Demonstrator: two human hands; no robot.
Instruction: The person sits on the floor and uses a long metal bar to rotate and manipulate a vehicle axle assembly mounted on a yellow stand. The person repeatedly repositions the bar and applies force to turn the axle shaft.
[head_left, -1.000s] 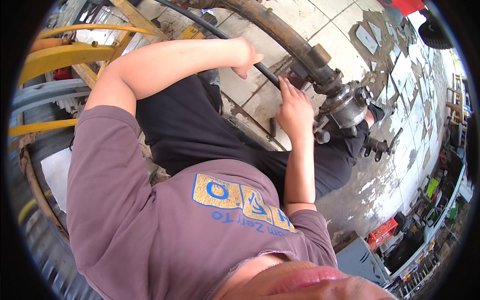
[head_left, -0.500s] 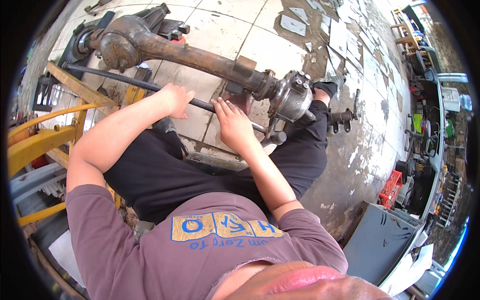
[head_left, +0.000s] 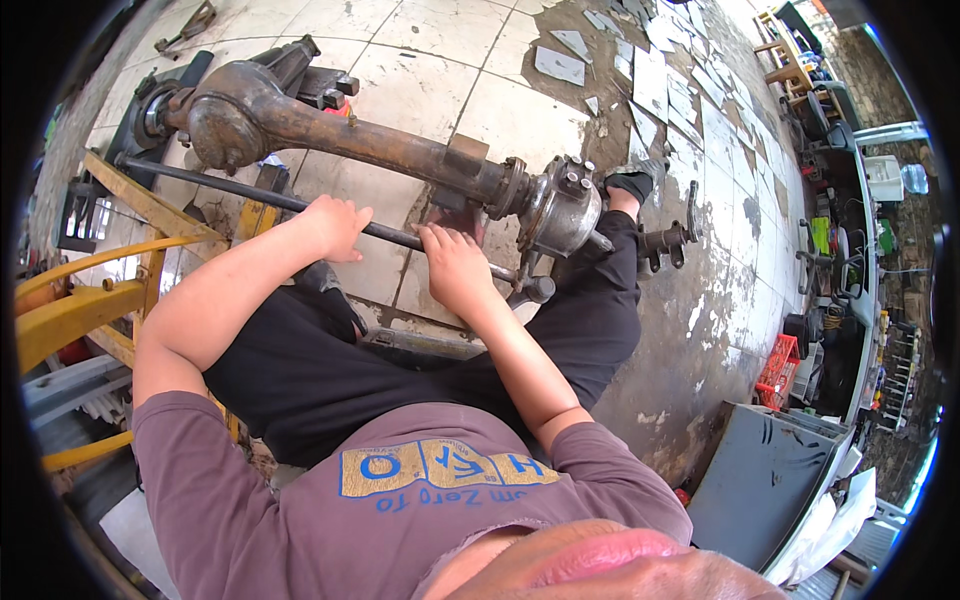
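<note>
A long dark tie rod (head_left: 215,182) runs slantwise in front of me, alongside a rusty axle housing (head_left: 380,145). My left hand (head_left: 335,228) is closed over the rod's middle. Further right, my right hand (head_left: 455,262) has its fingers curled over the same rod, close to its right end. That end meets a rounded joint (head_left: 540,289) below the metal knuckle (head_left: 566,210) at the axle's right end. The axle's bulging differential case (head_left: 235,115) lies to the left. My palms and the undersides of my fingers are hidden.
Yellow metal frames (head_left: 85,312) stand close on my left. My legs straddle the work, one foot (head_left: 637,180) beyond the knuckle. A loose metal part (head_left: 665,243) lies on the floor. Broken tiles (head_left: 650,85) are farther off; a grey cabinet (head_left: 755,480) and red crate (head_left: 777,372) are right.
The whole view has shifted slightly, with the axle and floor appearing a little farther left. Both hands stay on the tie rod in about the same places.
</note>
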